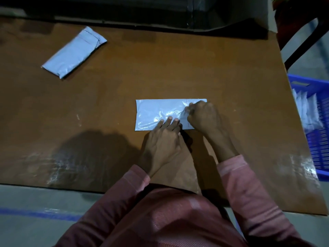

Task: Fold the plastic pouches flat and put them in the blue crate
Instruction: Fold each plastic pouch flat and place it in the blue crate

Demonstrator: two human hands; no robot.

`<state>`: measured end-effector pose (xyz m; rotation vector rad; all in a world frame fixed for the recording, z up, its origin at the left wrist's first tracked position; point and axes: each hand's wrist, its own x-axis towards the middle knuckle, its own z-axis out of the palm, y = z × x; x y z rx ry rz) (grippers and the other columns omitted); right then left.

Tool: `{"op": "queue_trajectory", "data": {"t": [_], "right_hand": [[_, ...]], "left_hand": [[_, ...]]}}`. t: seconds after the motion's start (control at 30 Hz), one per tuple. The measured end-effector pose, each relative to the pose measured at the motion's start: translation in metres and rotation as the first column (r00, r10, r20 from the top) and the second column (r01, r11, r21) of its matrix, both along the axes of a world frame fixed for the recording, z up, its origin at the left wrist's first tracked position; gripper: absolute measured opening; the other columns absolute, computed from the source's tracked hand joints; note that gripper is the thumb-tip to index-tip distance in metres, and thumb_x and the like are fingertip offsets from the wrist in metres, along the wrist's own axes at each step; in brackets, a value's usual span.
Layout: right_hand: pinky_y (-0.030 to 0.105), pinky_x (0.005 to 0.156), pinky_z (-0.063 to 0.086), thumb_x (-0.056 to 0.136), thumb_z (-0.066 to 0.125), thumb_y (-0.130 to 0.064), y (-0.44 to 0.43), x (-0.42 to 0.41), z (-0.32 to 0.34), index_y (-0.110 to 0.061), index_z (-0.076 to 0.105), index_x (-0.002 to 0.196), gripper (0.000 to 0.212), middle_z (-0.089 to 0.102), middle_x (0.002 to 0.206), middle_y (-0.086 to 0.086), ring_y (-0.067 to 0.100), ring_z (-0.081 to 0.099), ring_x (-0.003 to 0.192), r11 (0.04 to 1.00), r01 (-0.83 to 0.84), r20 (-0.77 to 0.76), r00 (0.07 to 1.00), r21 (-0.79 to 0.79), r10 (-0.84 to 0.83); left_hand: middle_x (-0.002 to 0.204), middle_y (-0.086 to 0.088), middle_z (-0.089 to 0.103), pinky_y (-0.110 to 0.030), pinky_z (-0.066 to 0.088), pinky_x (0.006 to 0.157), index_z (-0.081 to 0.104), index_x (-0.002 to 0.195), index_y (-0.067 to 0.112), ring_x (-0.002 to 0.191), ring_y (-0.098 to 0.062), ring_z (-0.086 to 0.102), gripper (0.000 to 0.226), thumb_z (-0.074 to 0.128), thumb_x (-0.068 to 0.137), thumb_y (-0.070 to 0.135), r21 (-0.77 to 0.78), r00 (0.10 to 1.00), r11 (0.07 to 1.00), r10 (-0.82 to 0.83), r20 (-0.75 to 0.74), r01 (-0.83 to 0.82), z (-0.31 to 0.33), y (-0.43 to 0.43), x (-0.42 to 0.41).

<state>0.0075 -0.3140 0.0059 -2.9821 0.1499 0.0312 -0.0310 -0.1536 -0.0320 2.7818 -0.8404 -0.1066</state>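
Note:
A pale grey plastic pouch (153, 111) lies flat on the brown table in front of me. My left hand (162, 141) presses its near edge with fingers spread flat on the plastic. My right hand (203, 117) is curled over the pouch's right end, pinching a crumpled flap there. A second grey pouch (74, 52), folded into a long packet, lies at the far left of the table. The blue crate (318, 136) stands off the table's right edge and holds several folded pouches (308, 111).
The brown table (124, 86) ends close to my body at the near edge. A dark chair frame (302, 38) stands at the far right behind the crate. Dark objects line the table's far edge. Grey floor with a blue line shows below.

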Motion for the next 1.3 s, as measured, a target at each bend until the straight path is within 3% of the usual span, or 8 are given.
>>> {"op": "queue_trajectory", "data": {"t": [0.17, 0.27, 0.4, 0.53, 0.63, 0.73, 1.0, 1.3], "right_hand": [[0.038, 0.076, 0.055, 0.08, 0.071, -0.008, 0.0, -0.003, 0.004, -0.009, 0.063, 0.133, 0.054, 0.062, 0.135, 0.02, 0.039, 0.069, 0.101, 0.987, -0.151, -0.019, 0.988, -0.047, 0.151], [0.039, 0.094, 0.047, 0.094, 0.056, -0.013, -0.002, -0.006, 0.006, -0.018, 0.049, 0.149, 0.055, 0.046, 0.154, 0.014, 0.037, 0.057, 0.126, 0.993, -0.115, -0.13, 0.985, 0.0, 0.114], [0.037, 0.093, 0.045, 0.101, 0.048, -0.023, 0.0, -0.008, 0.005, -0.025, 0.048, 0.149, 0.048, 0.046, 0.154, 0.009, 0.036, 0.06, 0.118, 0.999, -0.014, -0.1, 0.995, 0.032, 0.017], [0.036, 0.092, 0.046, 0.092, 0.06, -0.016, -0.001, -0.009, 0.0, -0.026, 0.053, 0.146, 0.056, 0.046, 0.154, 0.012, 0.038, 0.061, 0.115, 0.993, 0.012, -0.113, 0.994, 0.118, 0.002], [0.035, 0.091, 0.044, 0.09, 0.059, -0.012, -0.002, -0.008, 0.002, -0.026, 0.056, 0.144, 0.055, 0.051, 0.151, 0.01, 0.036, 0.06, 0.118, 0.991, 0.041, -0.102, 0.994, 0.124, -0.028], [0.036, 0.092, 0.044, 0.093, 0.056, -0.015, 0.0, -0.008, 0.003, -0.026, 0.056, 0.144, 0.052, 0.051, 0.151, 0.01, 0.037, 0.061, 0.117, 0.991, 0.034, -0.09, 0.996, 0.127, -0.022], [0.038, 0.094, 0.047, 0.094, 0.056, -0.01, -0.002, -0.009, 0.0, -0.023, 0.059, 0.142, 0.049, 0.049, 0.151, 0.014, 0.038, 0.061, 0.119, 0.988, 0.021, -0.039, 0.999, 0.153, -0.015], [0.042, 0.099, 0.049, 0.08, 0.059, 0.0, -0.005, -0.013, -0.017, -0.024, 0.059, 0.141, 0.065, 0.05, 0.152, 0.007, 0.03, 0.053, 0.134, 0.974, -0.011, -0.03, 0.999, 0.228, 0.018]], "left_hand": [[0.146, -0.009, 0.059, -0.043, 0.037, 0.117, 0.065, 0.135, 0.008, 0.142, -0.028, 0.049, 0.051, 0.038, 0.095, 0.021, 0.019, 1.0, 1.0, -0.001, -0.007, 0.001, 0.001, 0.001, -0.001], [0.15, -0.003, 0.056, -0.04, 0.04, 0.114, 0.06, 0.14, 0.015, 0.145, -0.029, 0.044, 0.053, 0.032, 0.097, 0.028, 0.07, 1.0, 0.997, -0.015, 0.015, 0.014, 0.013, 0.0, 0.001], [0.14, -0.009, 0.064, -0.041, 0.047, 0.109, 0.066, 0.132, 0.006, 0.136, -0.034, 0.054, 0.059, 0.028, 0.093, 0.031, 0.04, 0.994, 0.997, 0.068, 0.091, -0.071, 0.02, -0.009, 0.024], [0.164, -0.006, 0.035, -0.043, 0.025, 0.124, 0.041, 0.155, 0.011, 0.154, -0.031, 0.026, 0.061, 0.021, 0.1, 0.029, 0.199, 0.997, 0.977, 0.08, -0.011, -0.076, 0.006, -0.007, 0.035], [0.168, -0.004, 0.026, -0.044, 0.038, 0.113, 0.033, 0.159, 0.02, 0.154, -0.032, 0.025, 0.059, 0.037, 0.101, 0.033, 0.158, 0.977, 0.977, 0.163, -0.135, -0.141, 0.014, -0.012, 0.039], [0.161, -0.01, 0.039, -0.044, 0.049, 0.095, 0.045, 0.153, 0.023, 0.138, -0.037, 0.048, 0.055, 0.049, 0.099, 0.026, 0.086, 0.963, 0.964, 0.258, -0.074, -0.251, 0.03, -0.011, 0.05], [0.137, -0.005, 0.067, -0.057, 0.045, 0.108, 0.07, 0.13, 0.012, 0.133, -0.039, 0.057, 0.034, 0.054, 0.102, 0.02, -0.187, 0.969, 0.965, 0.212, 0.129, -0.186, -0.015, 0.01, 0.052], [0.167, -0.005, 0.031, -0.055, 0.014, 0.127, 0.035, 0.159, 0.01, 0.157, -0.039, 0.01, 0.054, 0.023, 0.11, 0.029, -0.19, 0.987, 0.972, 0.151, 0.053, -0.138, -0.039, 0.037, 0.033]]}}
